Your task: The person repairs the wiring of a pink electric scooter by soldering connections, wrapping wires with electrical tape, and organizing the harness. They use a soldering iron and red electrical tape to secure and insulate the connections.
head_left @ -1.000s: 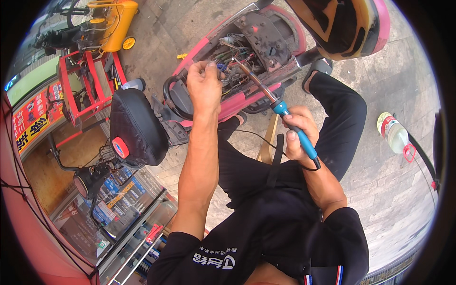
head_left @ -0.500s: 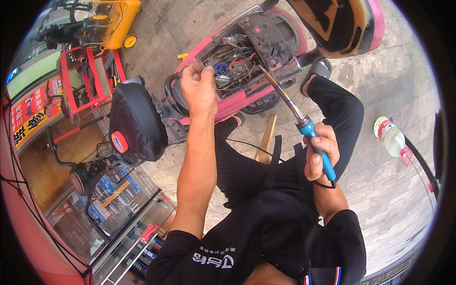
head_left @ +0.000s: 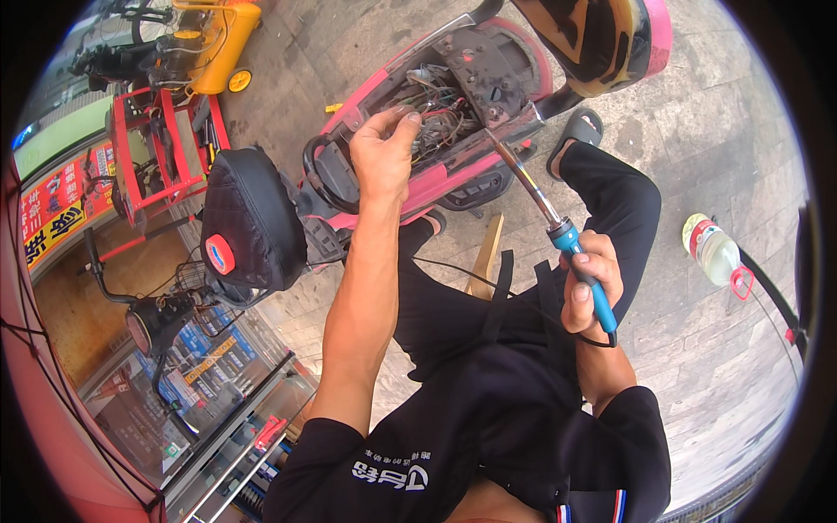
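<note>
A soldering iron (head_left: 529,186) sits right of centre, its long axis slanting from the near right, where its blue handle ends, to the far left. Its tip points away from the person, at the near right edge of a pink scooter body (head_left: 436,186). The right hand (head_left: 595,281) wraps its fingers and thumb around the handle. The left hand (head_left: 384,155) is at the left of the scooter's wiring (head_left: 449,126), thumb and bent fingers drawn together; whether something thin is pinched between them, I cannot tell.

Below spreads grey paving (head_left: 697,362). To the far left stand a red metal frame (head_left: 179,155) and a yellow tank (head_left: 228,50) on wheels; nearer is a black padded seat (head_left: 253,222).

The scooter's uncovered compartment holds the tangled wiring. On the right, a clear plastic bottle (head_left: 717,254) contains pale liquid. Near left, a glass case (head_left: 144,418) shows blue boxes (head_left: 222,357).
</note>
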Action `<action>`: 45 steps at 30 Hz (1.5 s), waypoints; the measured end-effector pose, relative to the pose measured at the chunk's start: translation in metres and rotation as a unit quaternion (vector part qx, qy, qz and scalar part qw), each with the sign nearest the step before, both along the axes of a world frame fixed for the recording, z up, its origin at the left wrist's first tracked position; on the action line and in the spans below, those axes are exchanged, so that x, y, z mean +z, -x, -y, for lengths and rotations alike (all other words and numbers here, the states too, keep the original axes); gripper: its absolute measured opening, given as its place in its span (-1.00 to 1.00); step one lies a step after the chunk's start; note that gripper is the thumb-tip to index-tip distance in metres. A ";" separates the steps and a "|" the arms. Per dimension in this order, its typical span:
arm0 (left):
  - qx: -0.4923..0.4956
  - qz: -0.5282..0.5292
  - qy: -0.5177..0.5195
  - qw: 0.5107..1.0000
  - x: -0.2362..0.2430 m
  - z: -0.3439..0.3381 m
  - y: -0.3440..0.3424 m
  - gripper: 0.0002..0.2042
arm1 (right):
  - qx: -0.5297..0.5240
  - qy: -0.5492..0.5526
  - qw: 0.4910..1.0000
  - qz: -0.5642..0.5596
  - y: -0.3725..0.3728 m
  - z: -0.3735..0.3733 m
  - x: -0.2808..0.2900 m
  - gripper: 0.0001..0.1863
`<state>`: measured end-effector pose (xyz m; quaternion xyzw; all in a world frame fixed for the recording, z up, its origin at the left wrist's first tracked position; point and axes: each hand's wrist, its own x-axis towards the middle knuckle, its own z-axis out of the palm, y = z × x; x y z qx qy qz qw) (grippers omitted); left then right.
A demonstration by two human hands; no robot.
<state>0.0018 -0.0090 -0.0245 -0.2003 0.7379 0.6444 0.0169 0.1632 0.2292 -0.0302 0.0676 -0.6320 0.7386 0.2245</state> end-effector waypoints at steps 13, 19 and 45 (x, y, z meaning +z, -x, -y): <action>-0.143 0.024 0.010 0.989 0.002 0.020 -0.009 -0.85 | 0.001 0.003 1.000 0.011 -0.001 -0.007 0.000 -0.69; -0.205 -0.006 0.047 0.978 0.000 0.029 -0.006 -0.85 | 0.005 -0.006 1.000 0.021 -0.001 -0.008 -0.002 -0.68; -0.161 0.061 0.094 0.981 0.011 0.013 0.006 -0.83 | -0.002 -0.008 0.999 0.040 0.014 -0.004 0.001 -0.66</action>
